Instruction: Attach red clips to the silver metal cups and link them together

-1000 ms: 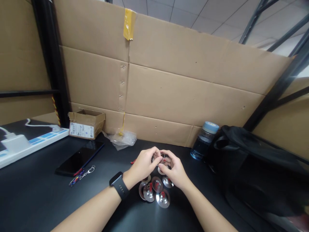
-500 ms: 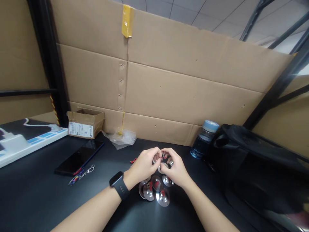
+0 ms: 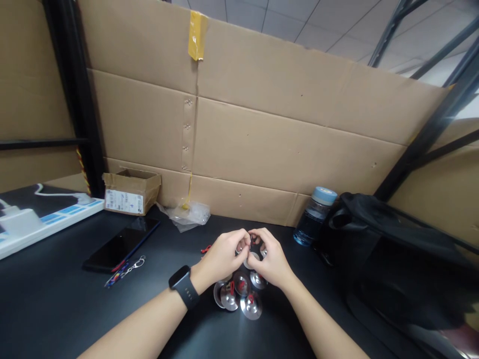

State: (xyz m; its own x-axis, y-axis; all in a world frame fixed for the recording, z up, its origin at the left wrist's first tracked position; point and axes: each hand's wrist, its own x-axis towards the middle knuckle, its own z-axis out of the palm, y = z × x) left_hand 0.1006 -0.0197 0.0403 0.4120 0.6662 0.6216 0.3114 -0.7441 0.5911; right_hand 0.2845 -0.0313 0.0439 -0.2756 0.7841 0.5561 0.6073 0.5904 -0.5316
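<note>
My left hand (image 3: 228, 252), with a black watch (image 3: 184, 286) on its wrist, is closed in a pinch. My right hand (image 3: 272, 255) curls toward it from the other side, and their fingertips meet. Between them is a thin silvery edge, which looks like a finger cymbal (image 3: 250, 240) seen edge-on, with a bit of red beside it; the fingers hide most of it. Several more shiny finger cymbals (image 3: 251, 306) with red cords lie clustered and partly overlapping below the hands. Another red cord (image 3: 205, 249) shows just left of my left hand.
On the left of the black table (image 3: 157, 329) are a phone (image 3: 121, 247), a keyring (image 3: 127, 270), a power strip (image 3: 56, 222) and a small cardboard box (image 3: 131, 192). A plastic bag (image 3: 187, 215) lies behind. To the right stand a water bottle (image 3: 315, 215) and a black bag (image 3: 396, 259).
Both hands stay together with their fingertips in nearly the same pinch. The whole view has shifted very slightly; the cymbals on the table have not moved.
</note>
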